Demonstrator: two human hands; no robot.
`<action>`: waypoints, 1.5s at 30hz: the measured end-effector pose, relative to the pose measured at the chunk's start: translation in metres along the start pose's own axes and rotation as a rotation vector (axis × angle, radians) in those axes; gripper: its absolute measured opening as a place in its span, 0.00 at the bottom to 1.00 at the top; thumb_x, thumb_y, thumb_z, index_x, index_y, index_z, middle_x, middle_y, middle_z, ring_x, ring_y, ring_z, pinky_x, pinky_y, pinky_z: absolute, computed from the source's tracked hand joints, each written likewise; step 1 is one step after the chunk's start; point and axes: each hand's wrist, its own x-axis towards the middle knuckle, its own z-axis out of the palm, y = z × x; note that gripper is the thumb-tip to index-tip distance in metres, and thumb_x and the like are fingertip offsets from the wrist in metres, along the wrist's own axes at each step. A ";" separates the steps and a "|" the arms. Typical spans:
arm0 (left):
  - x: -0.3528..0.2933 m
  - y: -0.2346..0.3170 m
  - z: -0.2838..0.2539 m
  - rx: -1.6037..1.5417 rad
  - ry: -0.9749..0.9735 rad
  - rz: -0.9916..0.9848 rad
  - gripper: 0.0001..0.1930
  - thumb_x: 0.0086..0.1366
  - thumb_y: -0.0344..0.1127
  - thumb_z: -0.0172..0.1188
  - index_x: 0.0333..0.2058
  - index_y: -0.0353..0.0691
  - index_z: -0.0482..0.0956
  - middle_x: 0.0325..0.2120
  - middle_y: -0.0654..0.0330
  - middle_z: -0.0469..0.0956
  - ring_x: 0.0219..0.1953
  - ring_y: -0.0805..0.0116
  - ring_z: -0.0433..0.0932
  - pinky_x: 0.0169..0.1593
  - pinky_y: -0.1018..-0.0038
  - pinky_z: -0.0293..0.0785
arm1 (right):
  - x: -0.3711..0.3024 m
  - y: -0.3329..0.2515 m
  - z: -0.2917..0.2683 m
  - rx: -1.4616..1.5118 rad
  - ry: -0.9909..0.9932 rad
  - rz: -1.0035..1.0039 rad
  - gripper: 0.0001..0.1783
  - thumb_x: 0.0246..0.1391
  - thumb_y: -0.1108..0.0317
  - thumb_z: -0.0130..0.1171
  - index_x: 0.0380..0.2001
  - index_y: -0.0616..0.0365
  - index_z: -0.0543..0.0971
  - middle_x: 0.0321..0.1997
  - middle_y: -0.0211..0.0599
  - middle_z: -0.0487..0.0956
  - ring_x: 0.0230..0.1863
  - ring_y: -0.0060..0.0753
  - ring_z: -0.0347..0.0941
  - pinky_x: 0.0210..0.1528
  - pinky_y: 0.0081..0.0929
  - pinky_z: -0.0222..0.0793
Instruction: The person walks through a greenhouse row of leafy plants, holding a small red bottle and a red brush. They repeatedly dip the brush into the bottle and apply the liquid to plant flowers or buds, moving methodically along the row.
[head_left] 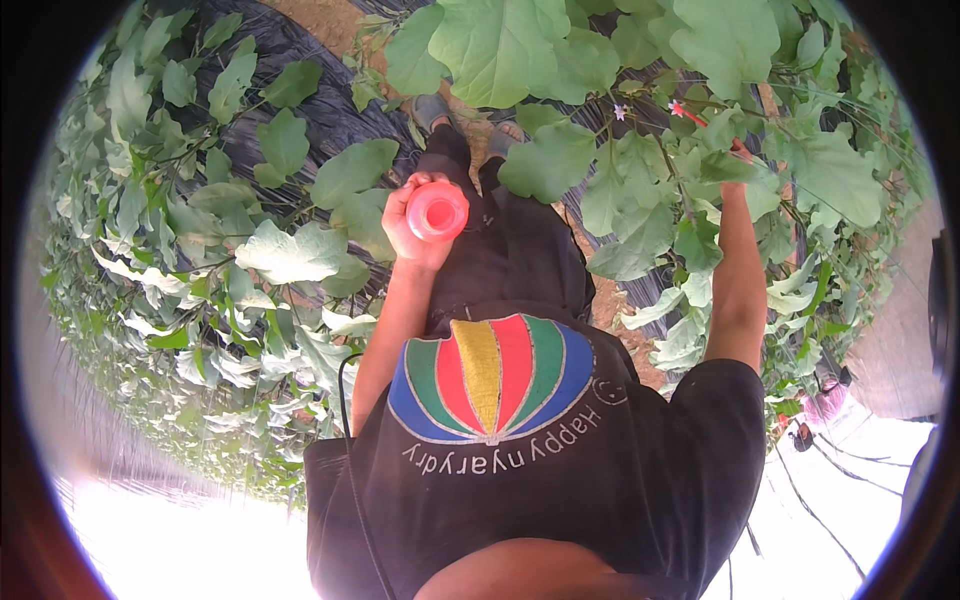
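My left hand (403,222) is closed around a translucent pinkish-red plastic bottle (437,211), held in front of my legs with its round mouth facing up. On the right my arm reaches in among broad lobed leaves. My right hand (738,165) is partly covered by foliage there, its fingers closed on a thin red stick (692,117). The middle of that stick passes behind a leaf. Its tip lies at or very near a small pinkish flower; whether they touch is too small to tell. A pale purple flower (620,112) hangs a little to the left.
Leafy plants that look like eggplants (285,255) crowd both sides. Black plastic sheeting (245,125) covers the beds, with a narrow strip of brown soil (318,18) between them. A dark cable (350,470) runs down by my left arm. Large leaves (505,45) overhang the far side.
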 end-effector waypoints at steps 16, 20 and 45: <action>-0.002 0.024 0.009 -0.087 0.050 0.016 0.11 0.62 0.41 0.50 0.35 0.40 0.73 0.35 0.52 0.76 0.37 0.51 0.75 0.42 0.57 0.75 | 0.000 -0.007 0.026 -0.517 0.342 -0.115 0.14 0.49 0.57 0.62 0.34 0.55 0.83 0.25 0.39 0.81 0.24 0.36 0.76 0.29 0.31 0.70; -0.001 0.031 0.007 0.036 0.001 0.003 0.12 0.64 0.44 0.50 0.35 0.44 0.76 0.36 0.59 0.76 0.41 0.59 0.73 0.43 0.64 0.68 | -0.005 -0.029 0.033 -0.423 0.196 -0.120 0.15 0.47 0.54 0.64 0.30 0.54 0.82 0.25 0.39 0.82 0.25 0.41 0.76 0.30 0.33 0.70; -0.008 0.020 0.025 0.000 -0.092 0.001 0.13 0.64 0.45 0.48 0.36 0.43 0.76 0.36 0.56 0.77 0.40 0.57 0.74 0.42 0.62 0.69 | -0.136 -0.143 -0.019 0.187 0.670 0.216 0.22 0.62 0.65 0.58 0.54 0.68 0.75 0.45 0.46 0.82 0.42 0.37 0.82 0.45 0.28 0.79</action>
